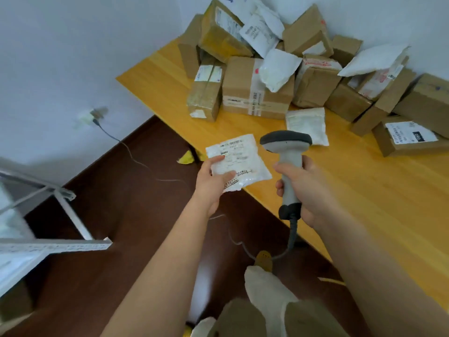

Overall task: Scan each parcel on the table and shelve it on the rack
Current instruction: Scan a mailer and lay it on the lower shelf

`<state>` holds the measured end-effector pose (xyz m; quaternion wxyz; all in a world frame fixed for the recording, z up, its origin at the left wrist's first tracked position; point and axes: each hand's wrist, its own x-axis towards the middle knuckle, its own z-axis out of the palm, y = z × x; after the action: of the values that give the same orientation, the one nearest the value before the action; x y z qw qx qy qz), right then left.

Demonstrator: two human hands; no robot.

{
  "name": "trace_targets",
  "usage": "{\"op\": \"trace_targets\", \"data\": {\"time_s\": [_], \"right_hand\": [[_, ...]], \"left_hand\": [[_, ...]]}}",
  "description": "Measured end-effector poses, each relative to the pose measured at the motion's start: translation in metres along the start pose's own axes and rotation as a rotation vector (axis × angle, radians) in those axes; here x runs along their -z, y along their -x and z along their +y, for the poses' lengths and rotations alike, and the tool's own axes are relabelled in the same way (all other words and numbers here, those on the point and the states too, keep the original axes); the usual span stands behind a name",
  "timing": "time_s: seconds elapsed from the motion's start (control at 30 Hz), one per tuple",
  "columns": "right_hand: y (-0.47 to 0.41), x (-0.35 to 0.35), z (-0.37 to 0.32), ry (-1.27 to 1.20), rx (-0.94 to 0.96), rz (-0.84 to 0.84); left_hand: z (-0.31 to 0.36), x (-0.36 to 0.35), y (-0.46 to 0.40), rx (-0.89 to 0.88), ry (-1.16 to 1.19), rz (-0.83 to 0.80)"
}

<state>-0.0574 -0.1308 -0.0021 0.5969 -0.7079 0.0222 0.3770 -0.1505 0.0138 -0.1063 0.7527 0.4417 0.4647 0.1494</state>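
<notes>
White plastic mailer [238, 161] held up beside a grey barcode scanner [286, 164].

The small, flat, crinkled pouch bears a printed label with a barcode and dark text facing up; the left hand [211, 181] pinches its lower left corner between thumb and fingers, over the near edge of the yellow wooden table [364, 190]. The right hand [306, 190] is wrapped round the scanner's handle, head just right of the mailer. Brown cartons [255, 88] and white pouches are piled at the table's far end; a white metal rack [36, 215] stands at left.
</notes>
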Motion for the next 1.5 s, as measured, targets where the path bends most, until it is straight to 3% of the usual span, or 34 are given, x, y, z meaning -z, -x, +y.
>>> {"op": "trace_targets", "data": {"time_s": [0.2,0.57,0.67,0.9,1.17,1.5], "right_hand": [[0.085,-0.121,0.062,0.095,0.092,-0.148],[0.289,-0.36,0.192,0.255,0.052,-0.494],[0.33,-0.409,0.214,0.321,0.029,-0.598],[0.377,-0.505,0.263,0.452,-0.032,-0.753],[0.387,-0.651,0.318,0.574,-0.045,-0.81],[0.4,-0.782,0.374,0.692,0.019,-0.745]], "left_hand": [[0.006,0.166,0.095,0.08,0.404,0.107],[-0.013,0.473,0.328,-0.018,0.605,0.145],[-0.026,0.533,0.365,-0.059,0.71,0.232],[-0.077,0.648,0.381,0.029,0.928,0.711],[-0.098,0.807,0.362,0.155,1.061,1.041],[-0.122,0.967,0.332,0.138,1.038,1.117]]}}
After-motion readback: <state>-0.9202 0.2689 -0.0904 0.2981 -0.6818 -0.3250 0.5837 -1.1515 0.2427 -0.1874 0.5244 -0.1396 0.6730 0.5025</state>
